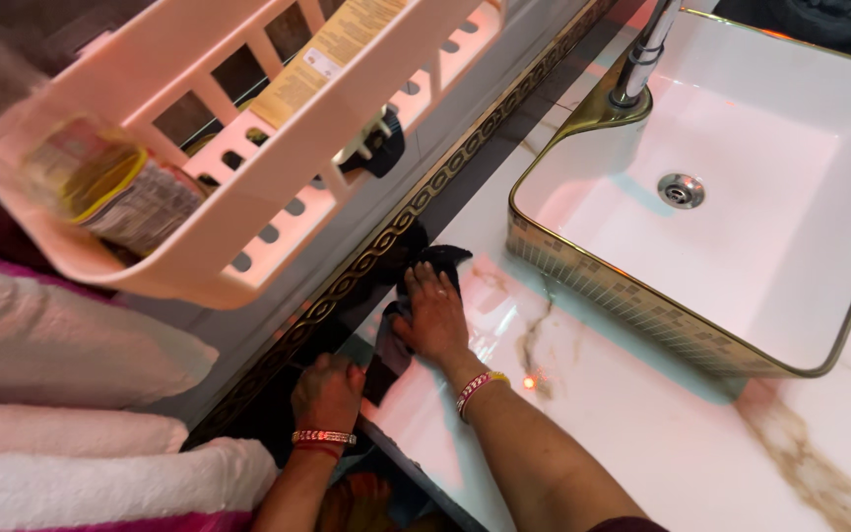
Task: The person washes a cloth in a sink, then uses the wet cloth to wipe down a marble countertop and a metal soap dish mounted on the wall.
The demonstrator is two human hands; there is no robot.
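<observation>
Landmark: white rectangular basin with gold-patterned rim, standing on the bench.

Cloth: a dark, near-black cloth lies on the glossy white marble-look bench, just beside the basin's near-left corner, toward the wall side. It is rumpled and soft, with no visible pattern. One pointed end sticks out beyond the fingertips toward the basin corner; the other end trails back along the bench edge, away from the basin. The middle portion is hidden under the hand.

Right hand: pressed palm-down on the cloth, fingers spread flat and fairly wide, touching the cloth rather than gripping it. Beaded bangle at the wrist. Forearm runs away from the basin, toward the lower frame edge.

Left hand: farther from the basin than the right hand, at the bench's dark front edge. Fingers curl downward near the trailing end of the cloth; cannot tell whether they pinch it or simply rest on the edge. Bangles at the wrist.

Surroundings: chrome tap rises at the basin's far-left corner; round metal drain sits in the bowl. Pink plastic slotted rack hangs well left of the basin, holding packets. Folded white and pink towels are stacked farthest from the basin.
</observation>
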